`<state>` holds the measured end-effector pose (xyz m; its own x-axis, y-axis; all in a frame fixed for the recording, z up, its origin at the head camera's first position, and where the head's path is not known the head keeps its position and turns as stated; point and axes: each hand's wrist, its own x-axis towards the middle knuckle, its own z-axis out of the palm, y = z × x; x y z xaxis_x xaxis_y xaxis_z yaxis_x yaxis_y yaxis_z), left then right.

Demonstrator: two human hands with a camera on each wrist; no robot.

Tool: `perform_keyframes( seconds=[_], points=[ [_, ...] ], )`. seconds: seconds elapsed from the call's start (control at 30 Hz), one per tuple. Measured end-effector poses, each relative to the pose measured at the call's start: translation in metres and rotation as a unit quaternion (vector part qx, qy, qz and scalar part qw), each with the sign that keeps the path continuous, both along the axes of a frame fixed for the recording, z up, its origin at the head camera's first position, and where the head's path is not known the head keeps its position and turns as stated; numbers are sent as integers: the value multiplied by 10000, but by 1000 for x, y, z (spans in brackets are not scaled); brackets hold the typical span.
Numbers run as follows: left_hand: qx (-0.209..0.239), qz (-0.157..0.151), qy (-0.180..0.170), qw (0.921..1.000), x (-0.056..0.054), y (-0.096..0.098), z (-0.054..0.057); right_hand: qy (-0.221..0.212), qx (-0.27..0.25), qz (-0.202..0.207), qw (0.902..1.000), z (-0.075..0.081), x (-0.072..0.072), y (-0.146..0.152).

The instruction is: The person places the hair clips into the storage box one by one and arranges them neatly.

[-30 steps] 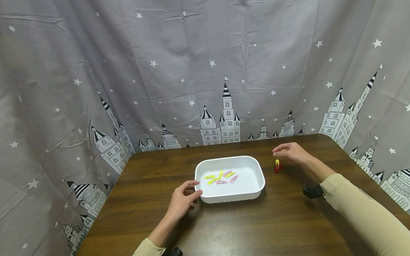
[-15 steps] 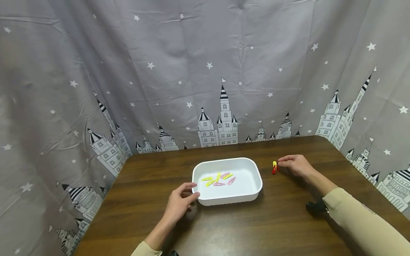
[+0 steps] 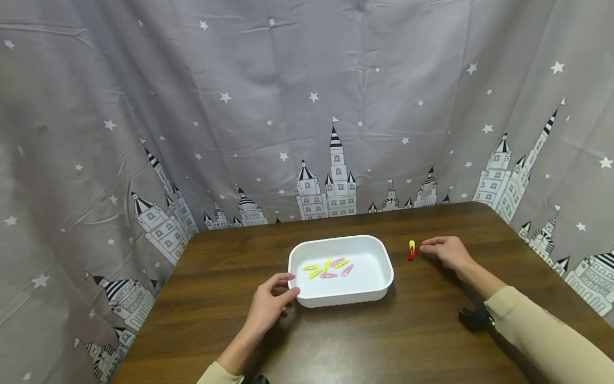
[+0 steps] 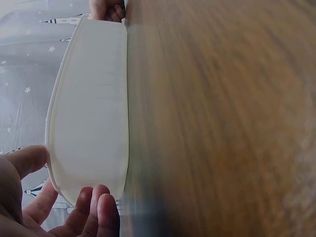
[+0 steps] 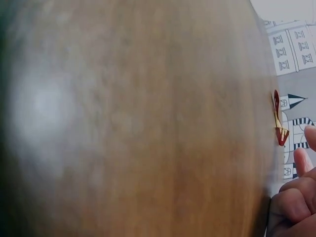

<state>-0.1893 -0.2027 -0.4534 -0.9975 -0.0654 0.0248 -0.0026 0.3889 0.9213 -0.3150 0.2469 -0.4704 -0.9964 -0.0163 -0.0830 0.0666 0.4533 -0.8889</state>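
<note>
A white plastic tray (image 3: pixel 341 301) stands on the table, and my left hand (image 3: pixel 267 303) holds its near left corner. In the left wrist view, the thumb (image 4: pixel 30 159) touches the rim while other fingers bend against the outer wall. Several yellow and pink snap hair clips (image 3: pixel 328 276) lie inside the tray. To the tray's right, a yellow hair clip (image 3: pixel 411 245) and red hair clips (image 3: pixel 410 256) sit close together on the wood. My right hand (image 3: pixel 450 253) is just right of them, fingertips a small gap away, with nothing seen between thumb and forefinger.
The brown wooden table (image 3: pixel 216 266) reaches back to a grey curtain (image 3: pixel 249 106) printed with castles and stars. A black wrist device (image 3: pixel 475 318) is under the right sleeve (image 3: pixel 532 320).
My right hand has come down from above the yellow and red hair clips to their right side, then drawn slightly right. The left hand stays on the tray; the head view shifted slightly.
</note>
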Motion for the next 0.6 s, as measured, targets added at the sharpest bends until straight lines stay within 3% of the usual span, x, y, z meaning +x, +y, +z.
perform_keyframes(
  seconds=[0.33,0.6],
  points=[
    [-10,29,-11,10000,-1,1,1,198,691,113,9974,-4,-2,-1],
    [-32,31,-12,10000,-1,2,1,306,857,189,9957,-5,-2,-4]
  ],
)
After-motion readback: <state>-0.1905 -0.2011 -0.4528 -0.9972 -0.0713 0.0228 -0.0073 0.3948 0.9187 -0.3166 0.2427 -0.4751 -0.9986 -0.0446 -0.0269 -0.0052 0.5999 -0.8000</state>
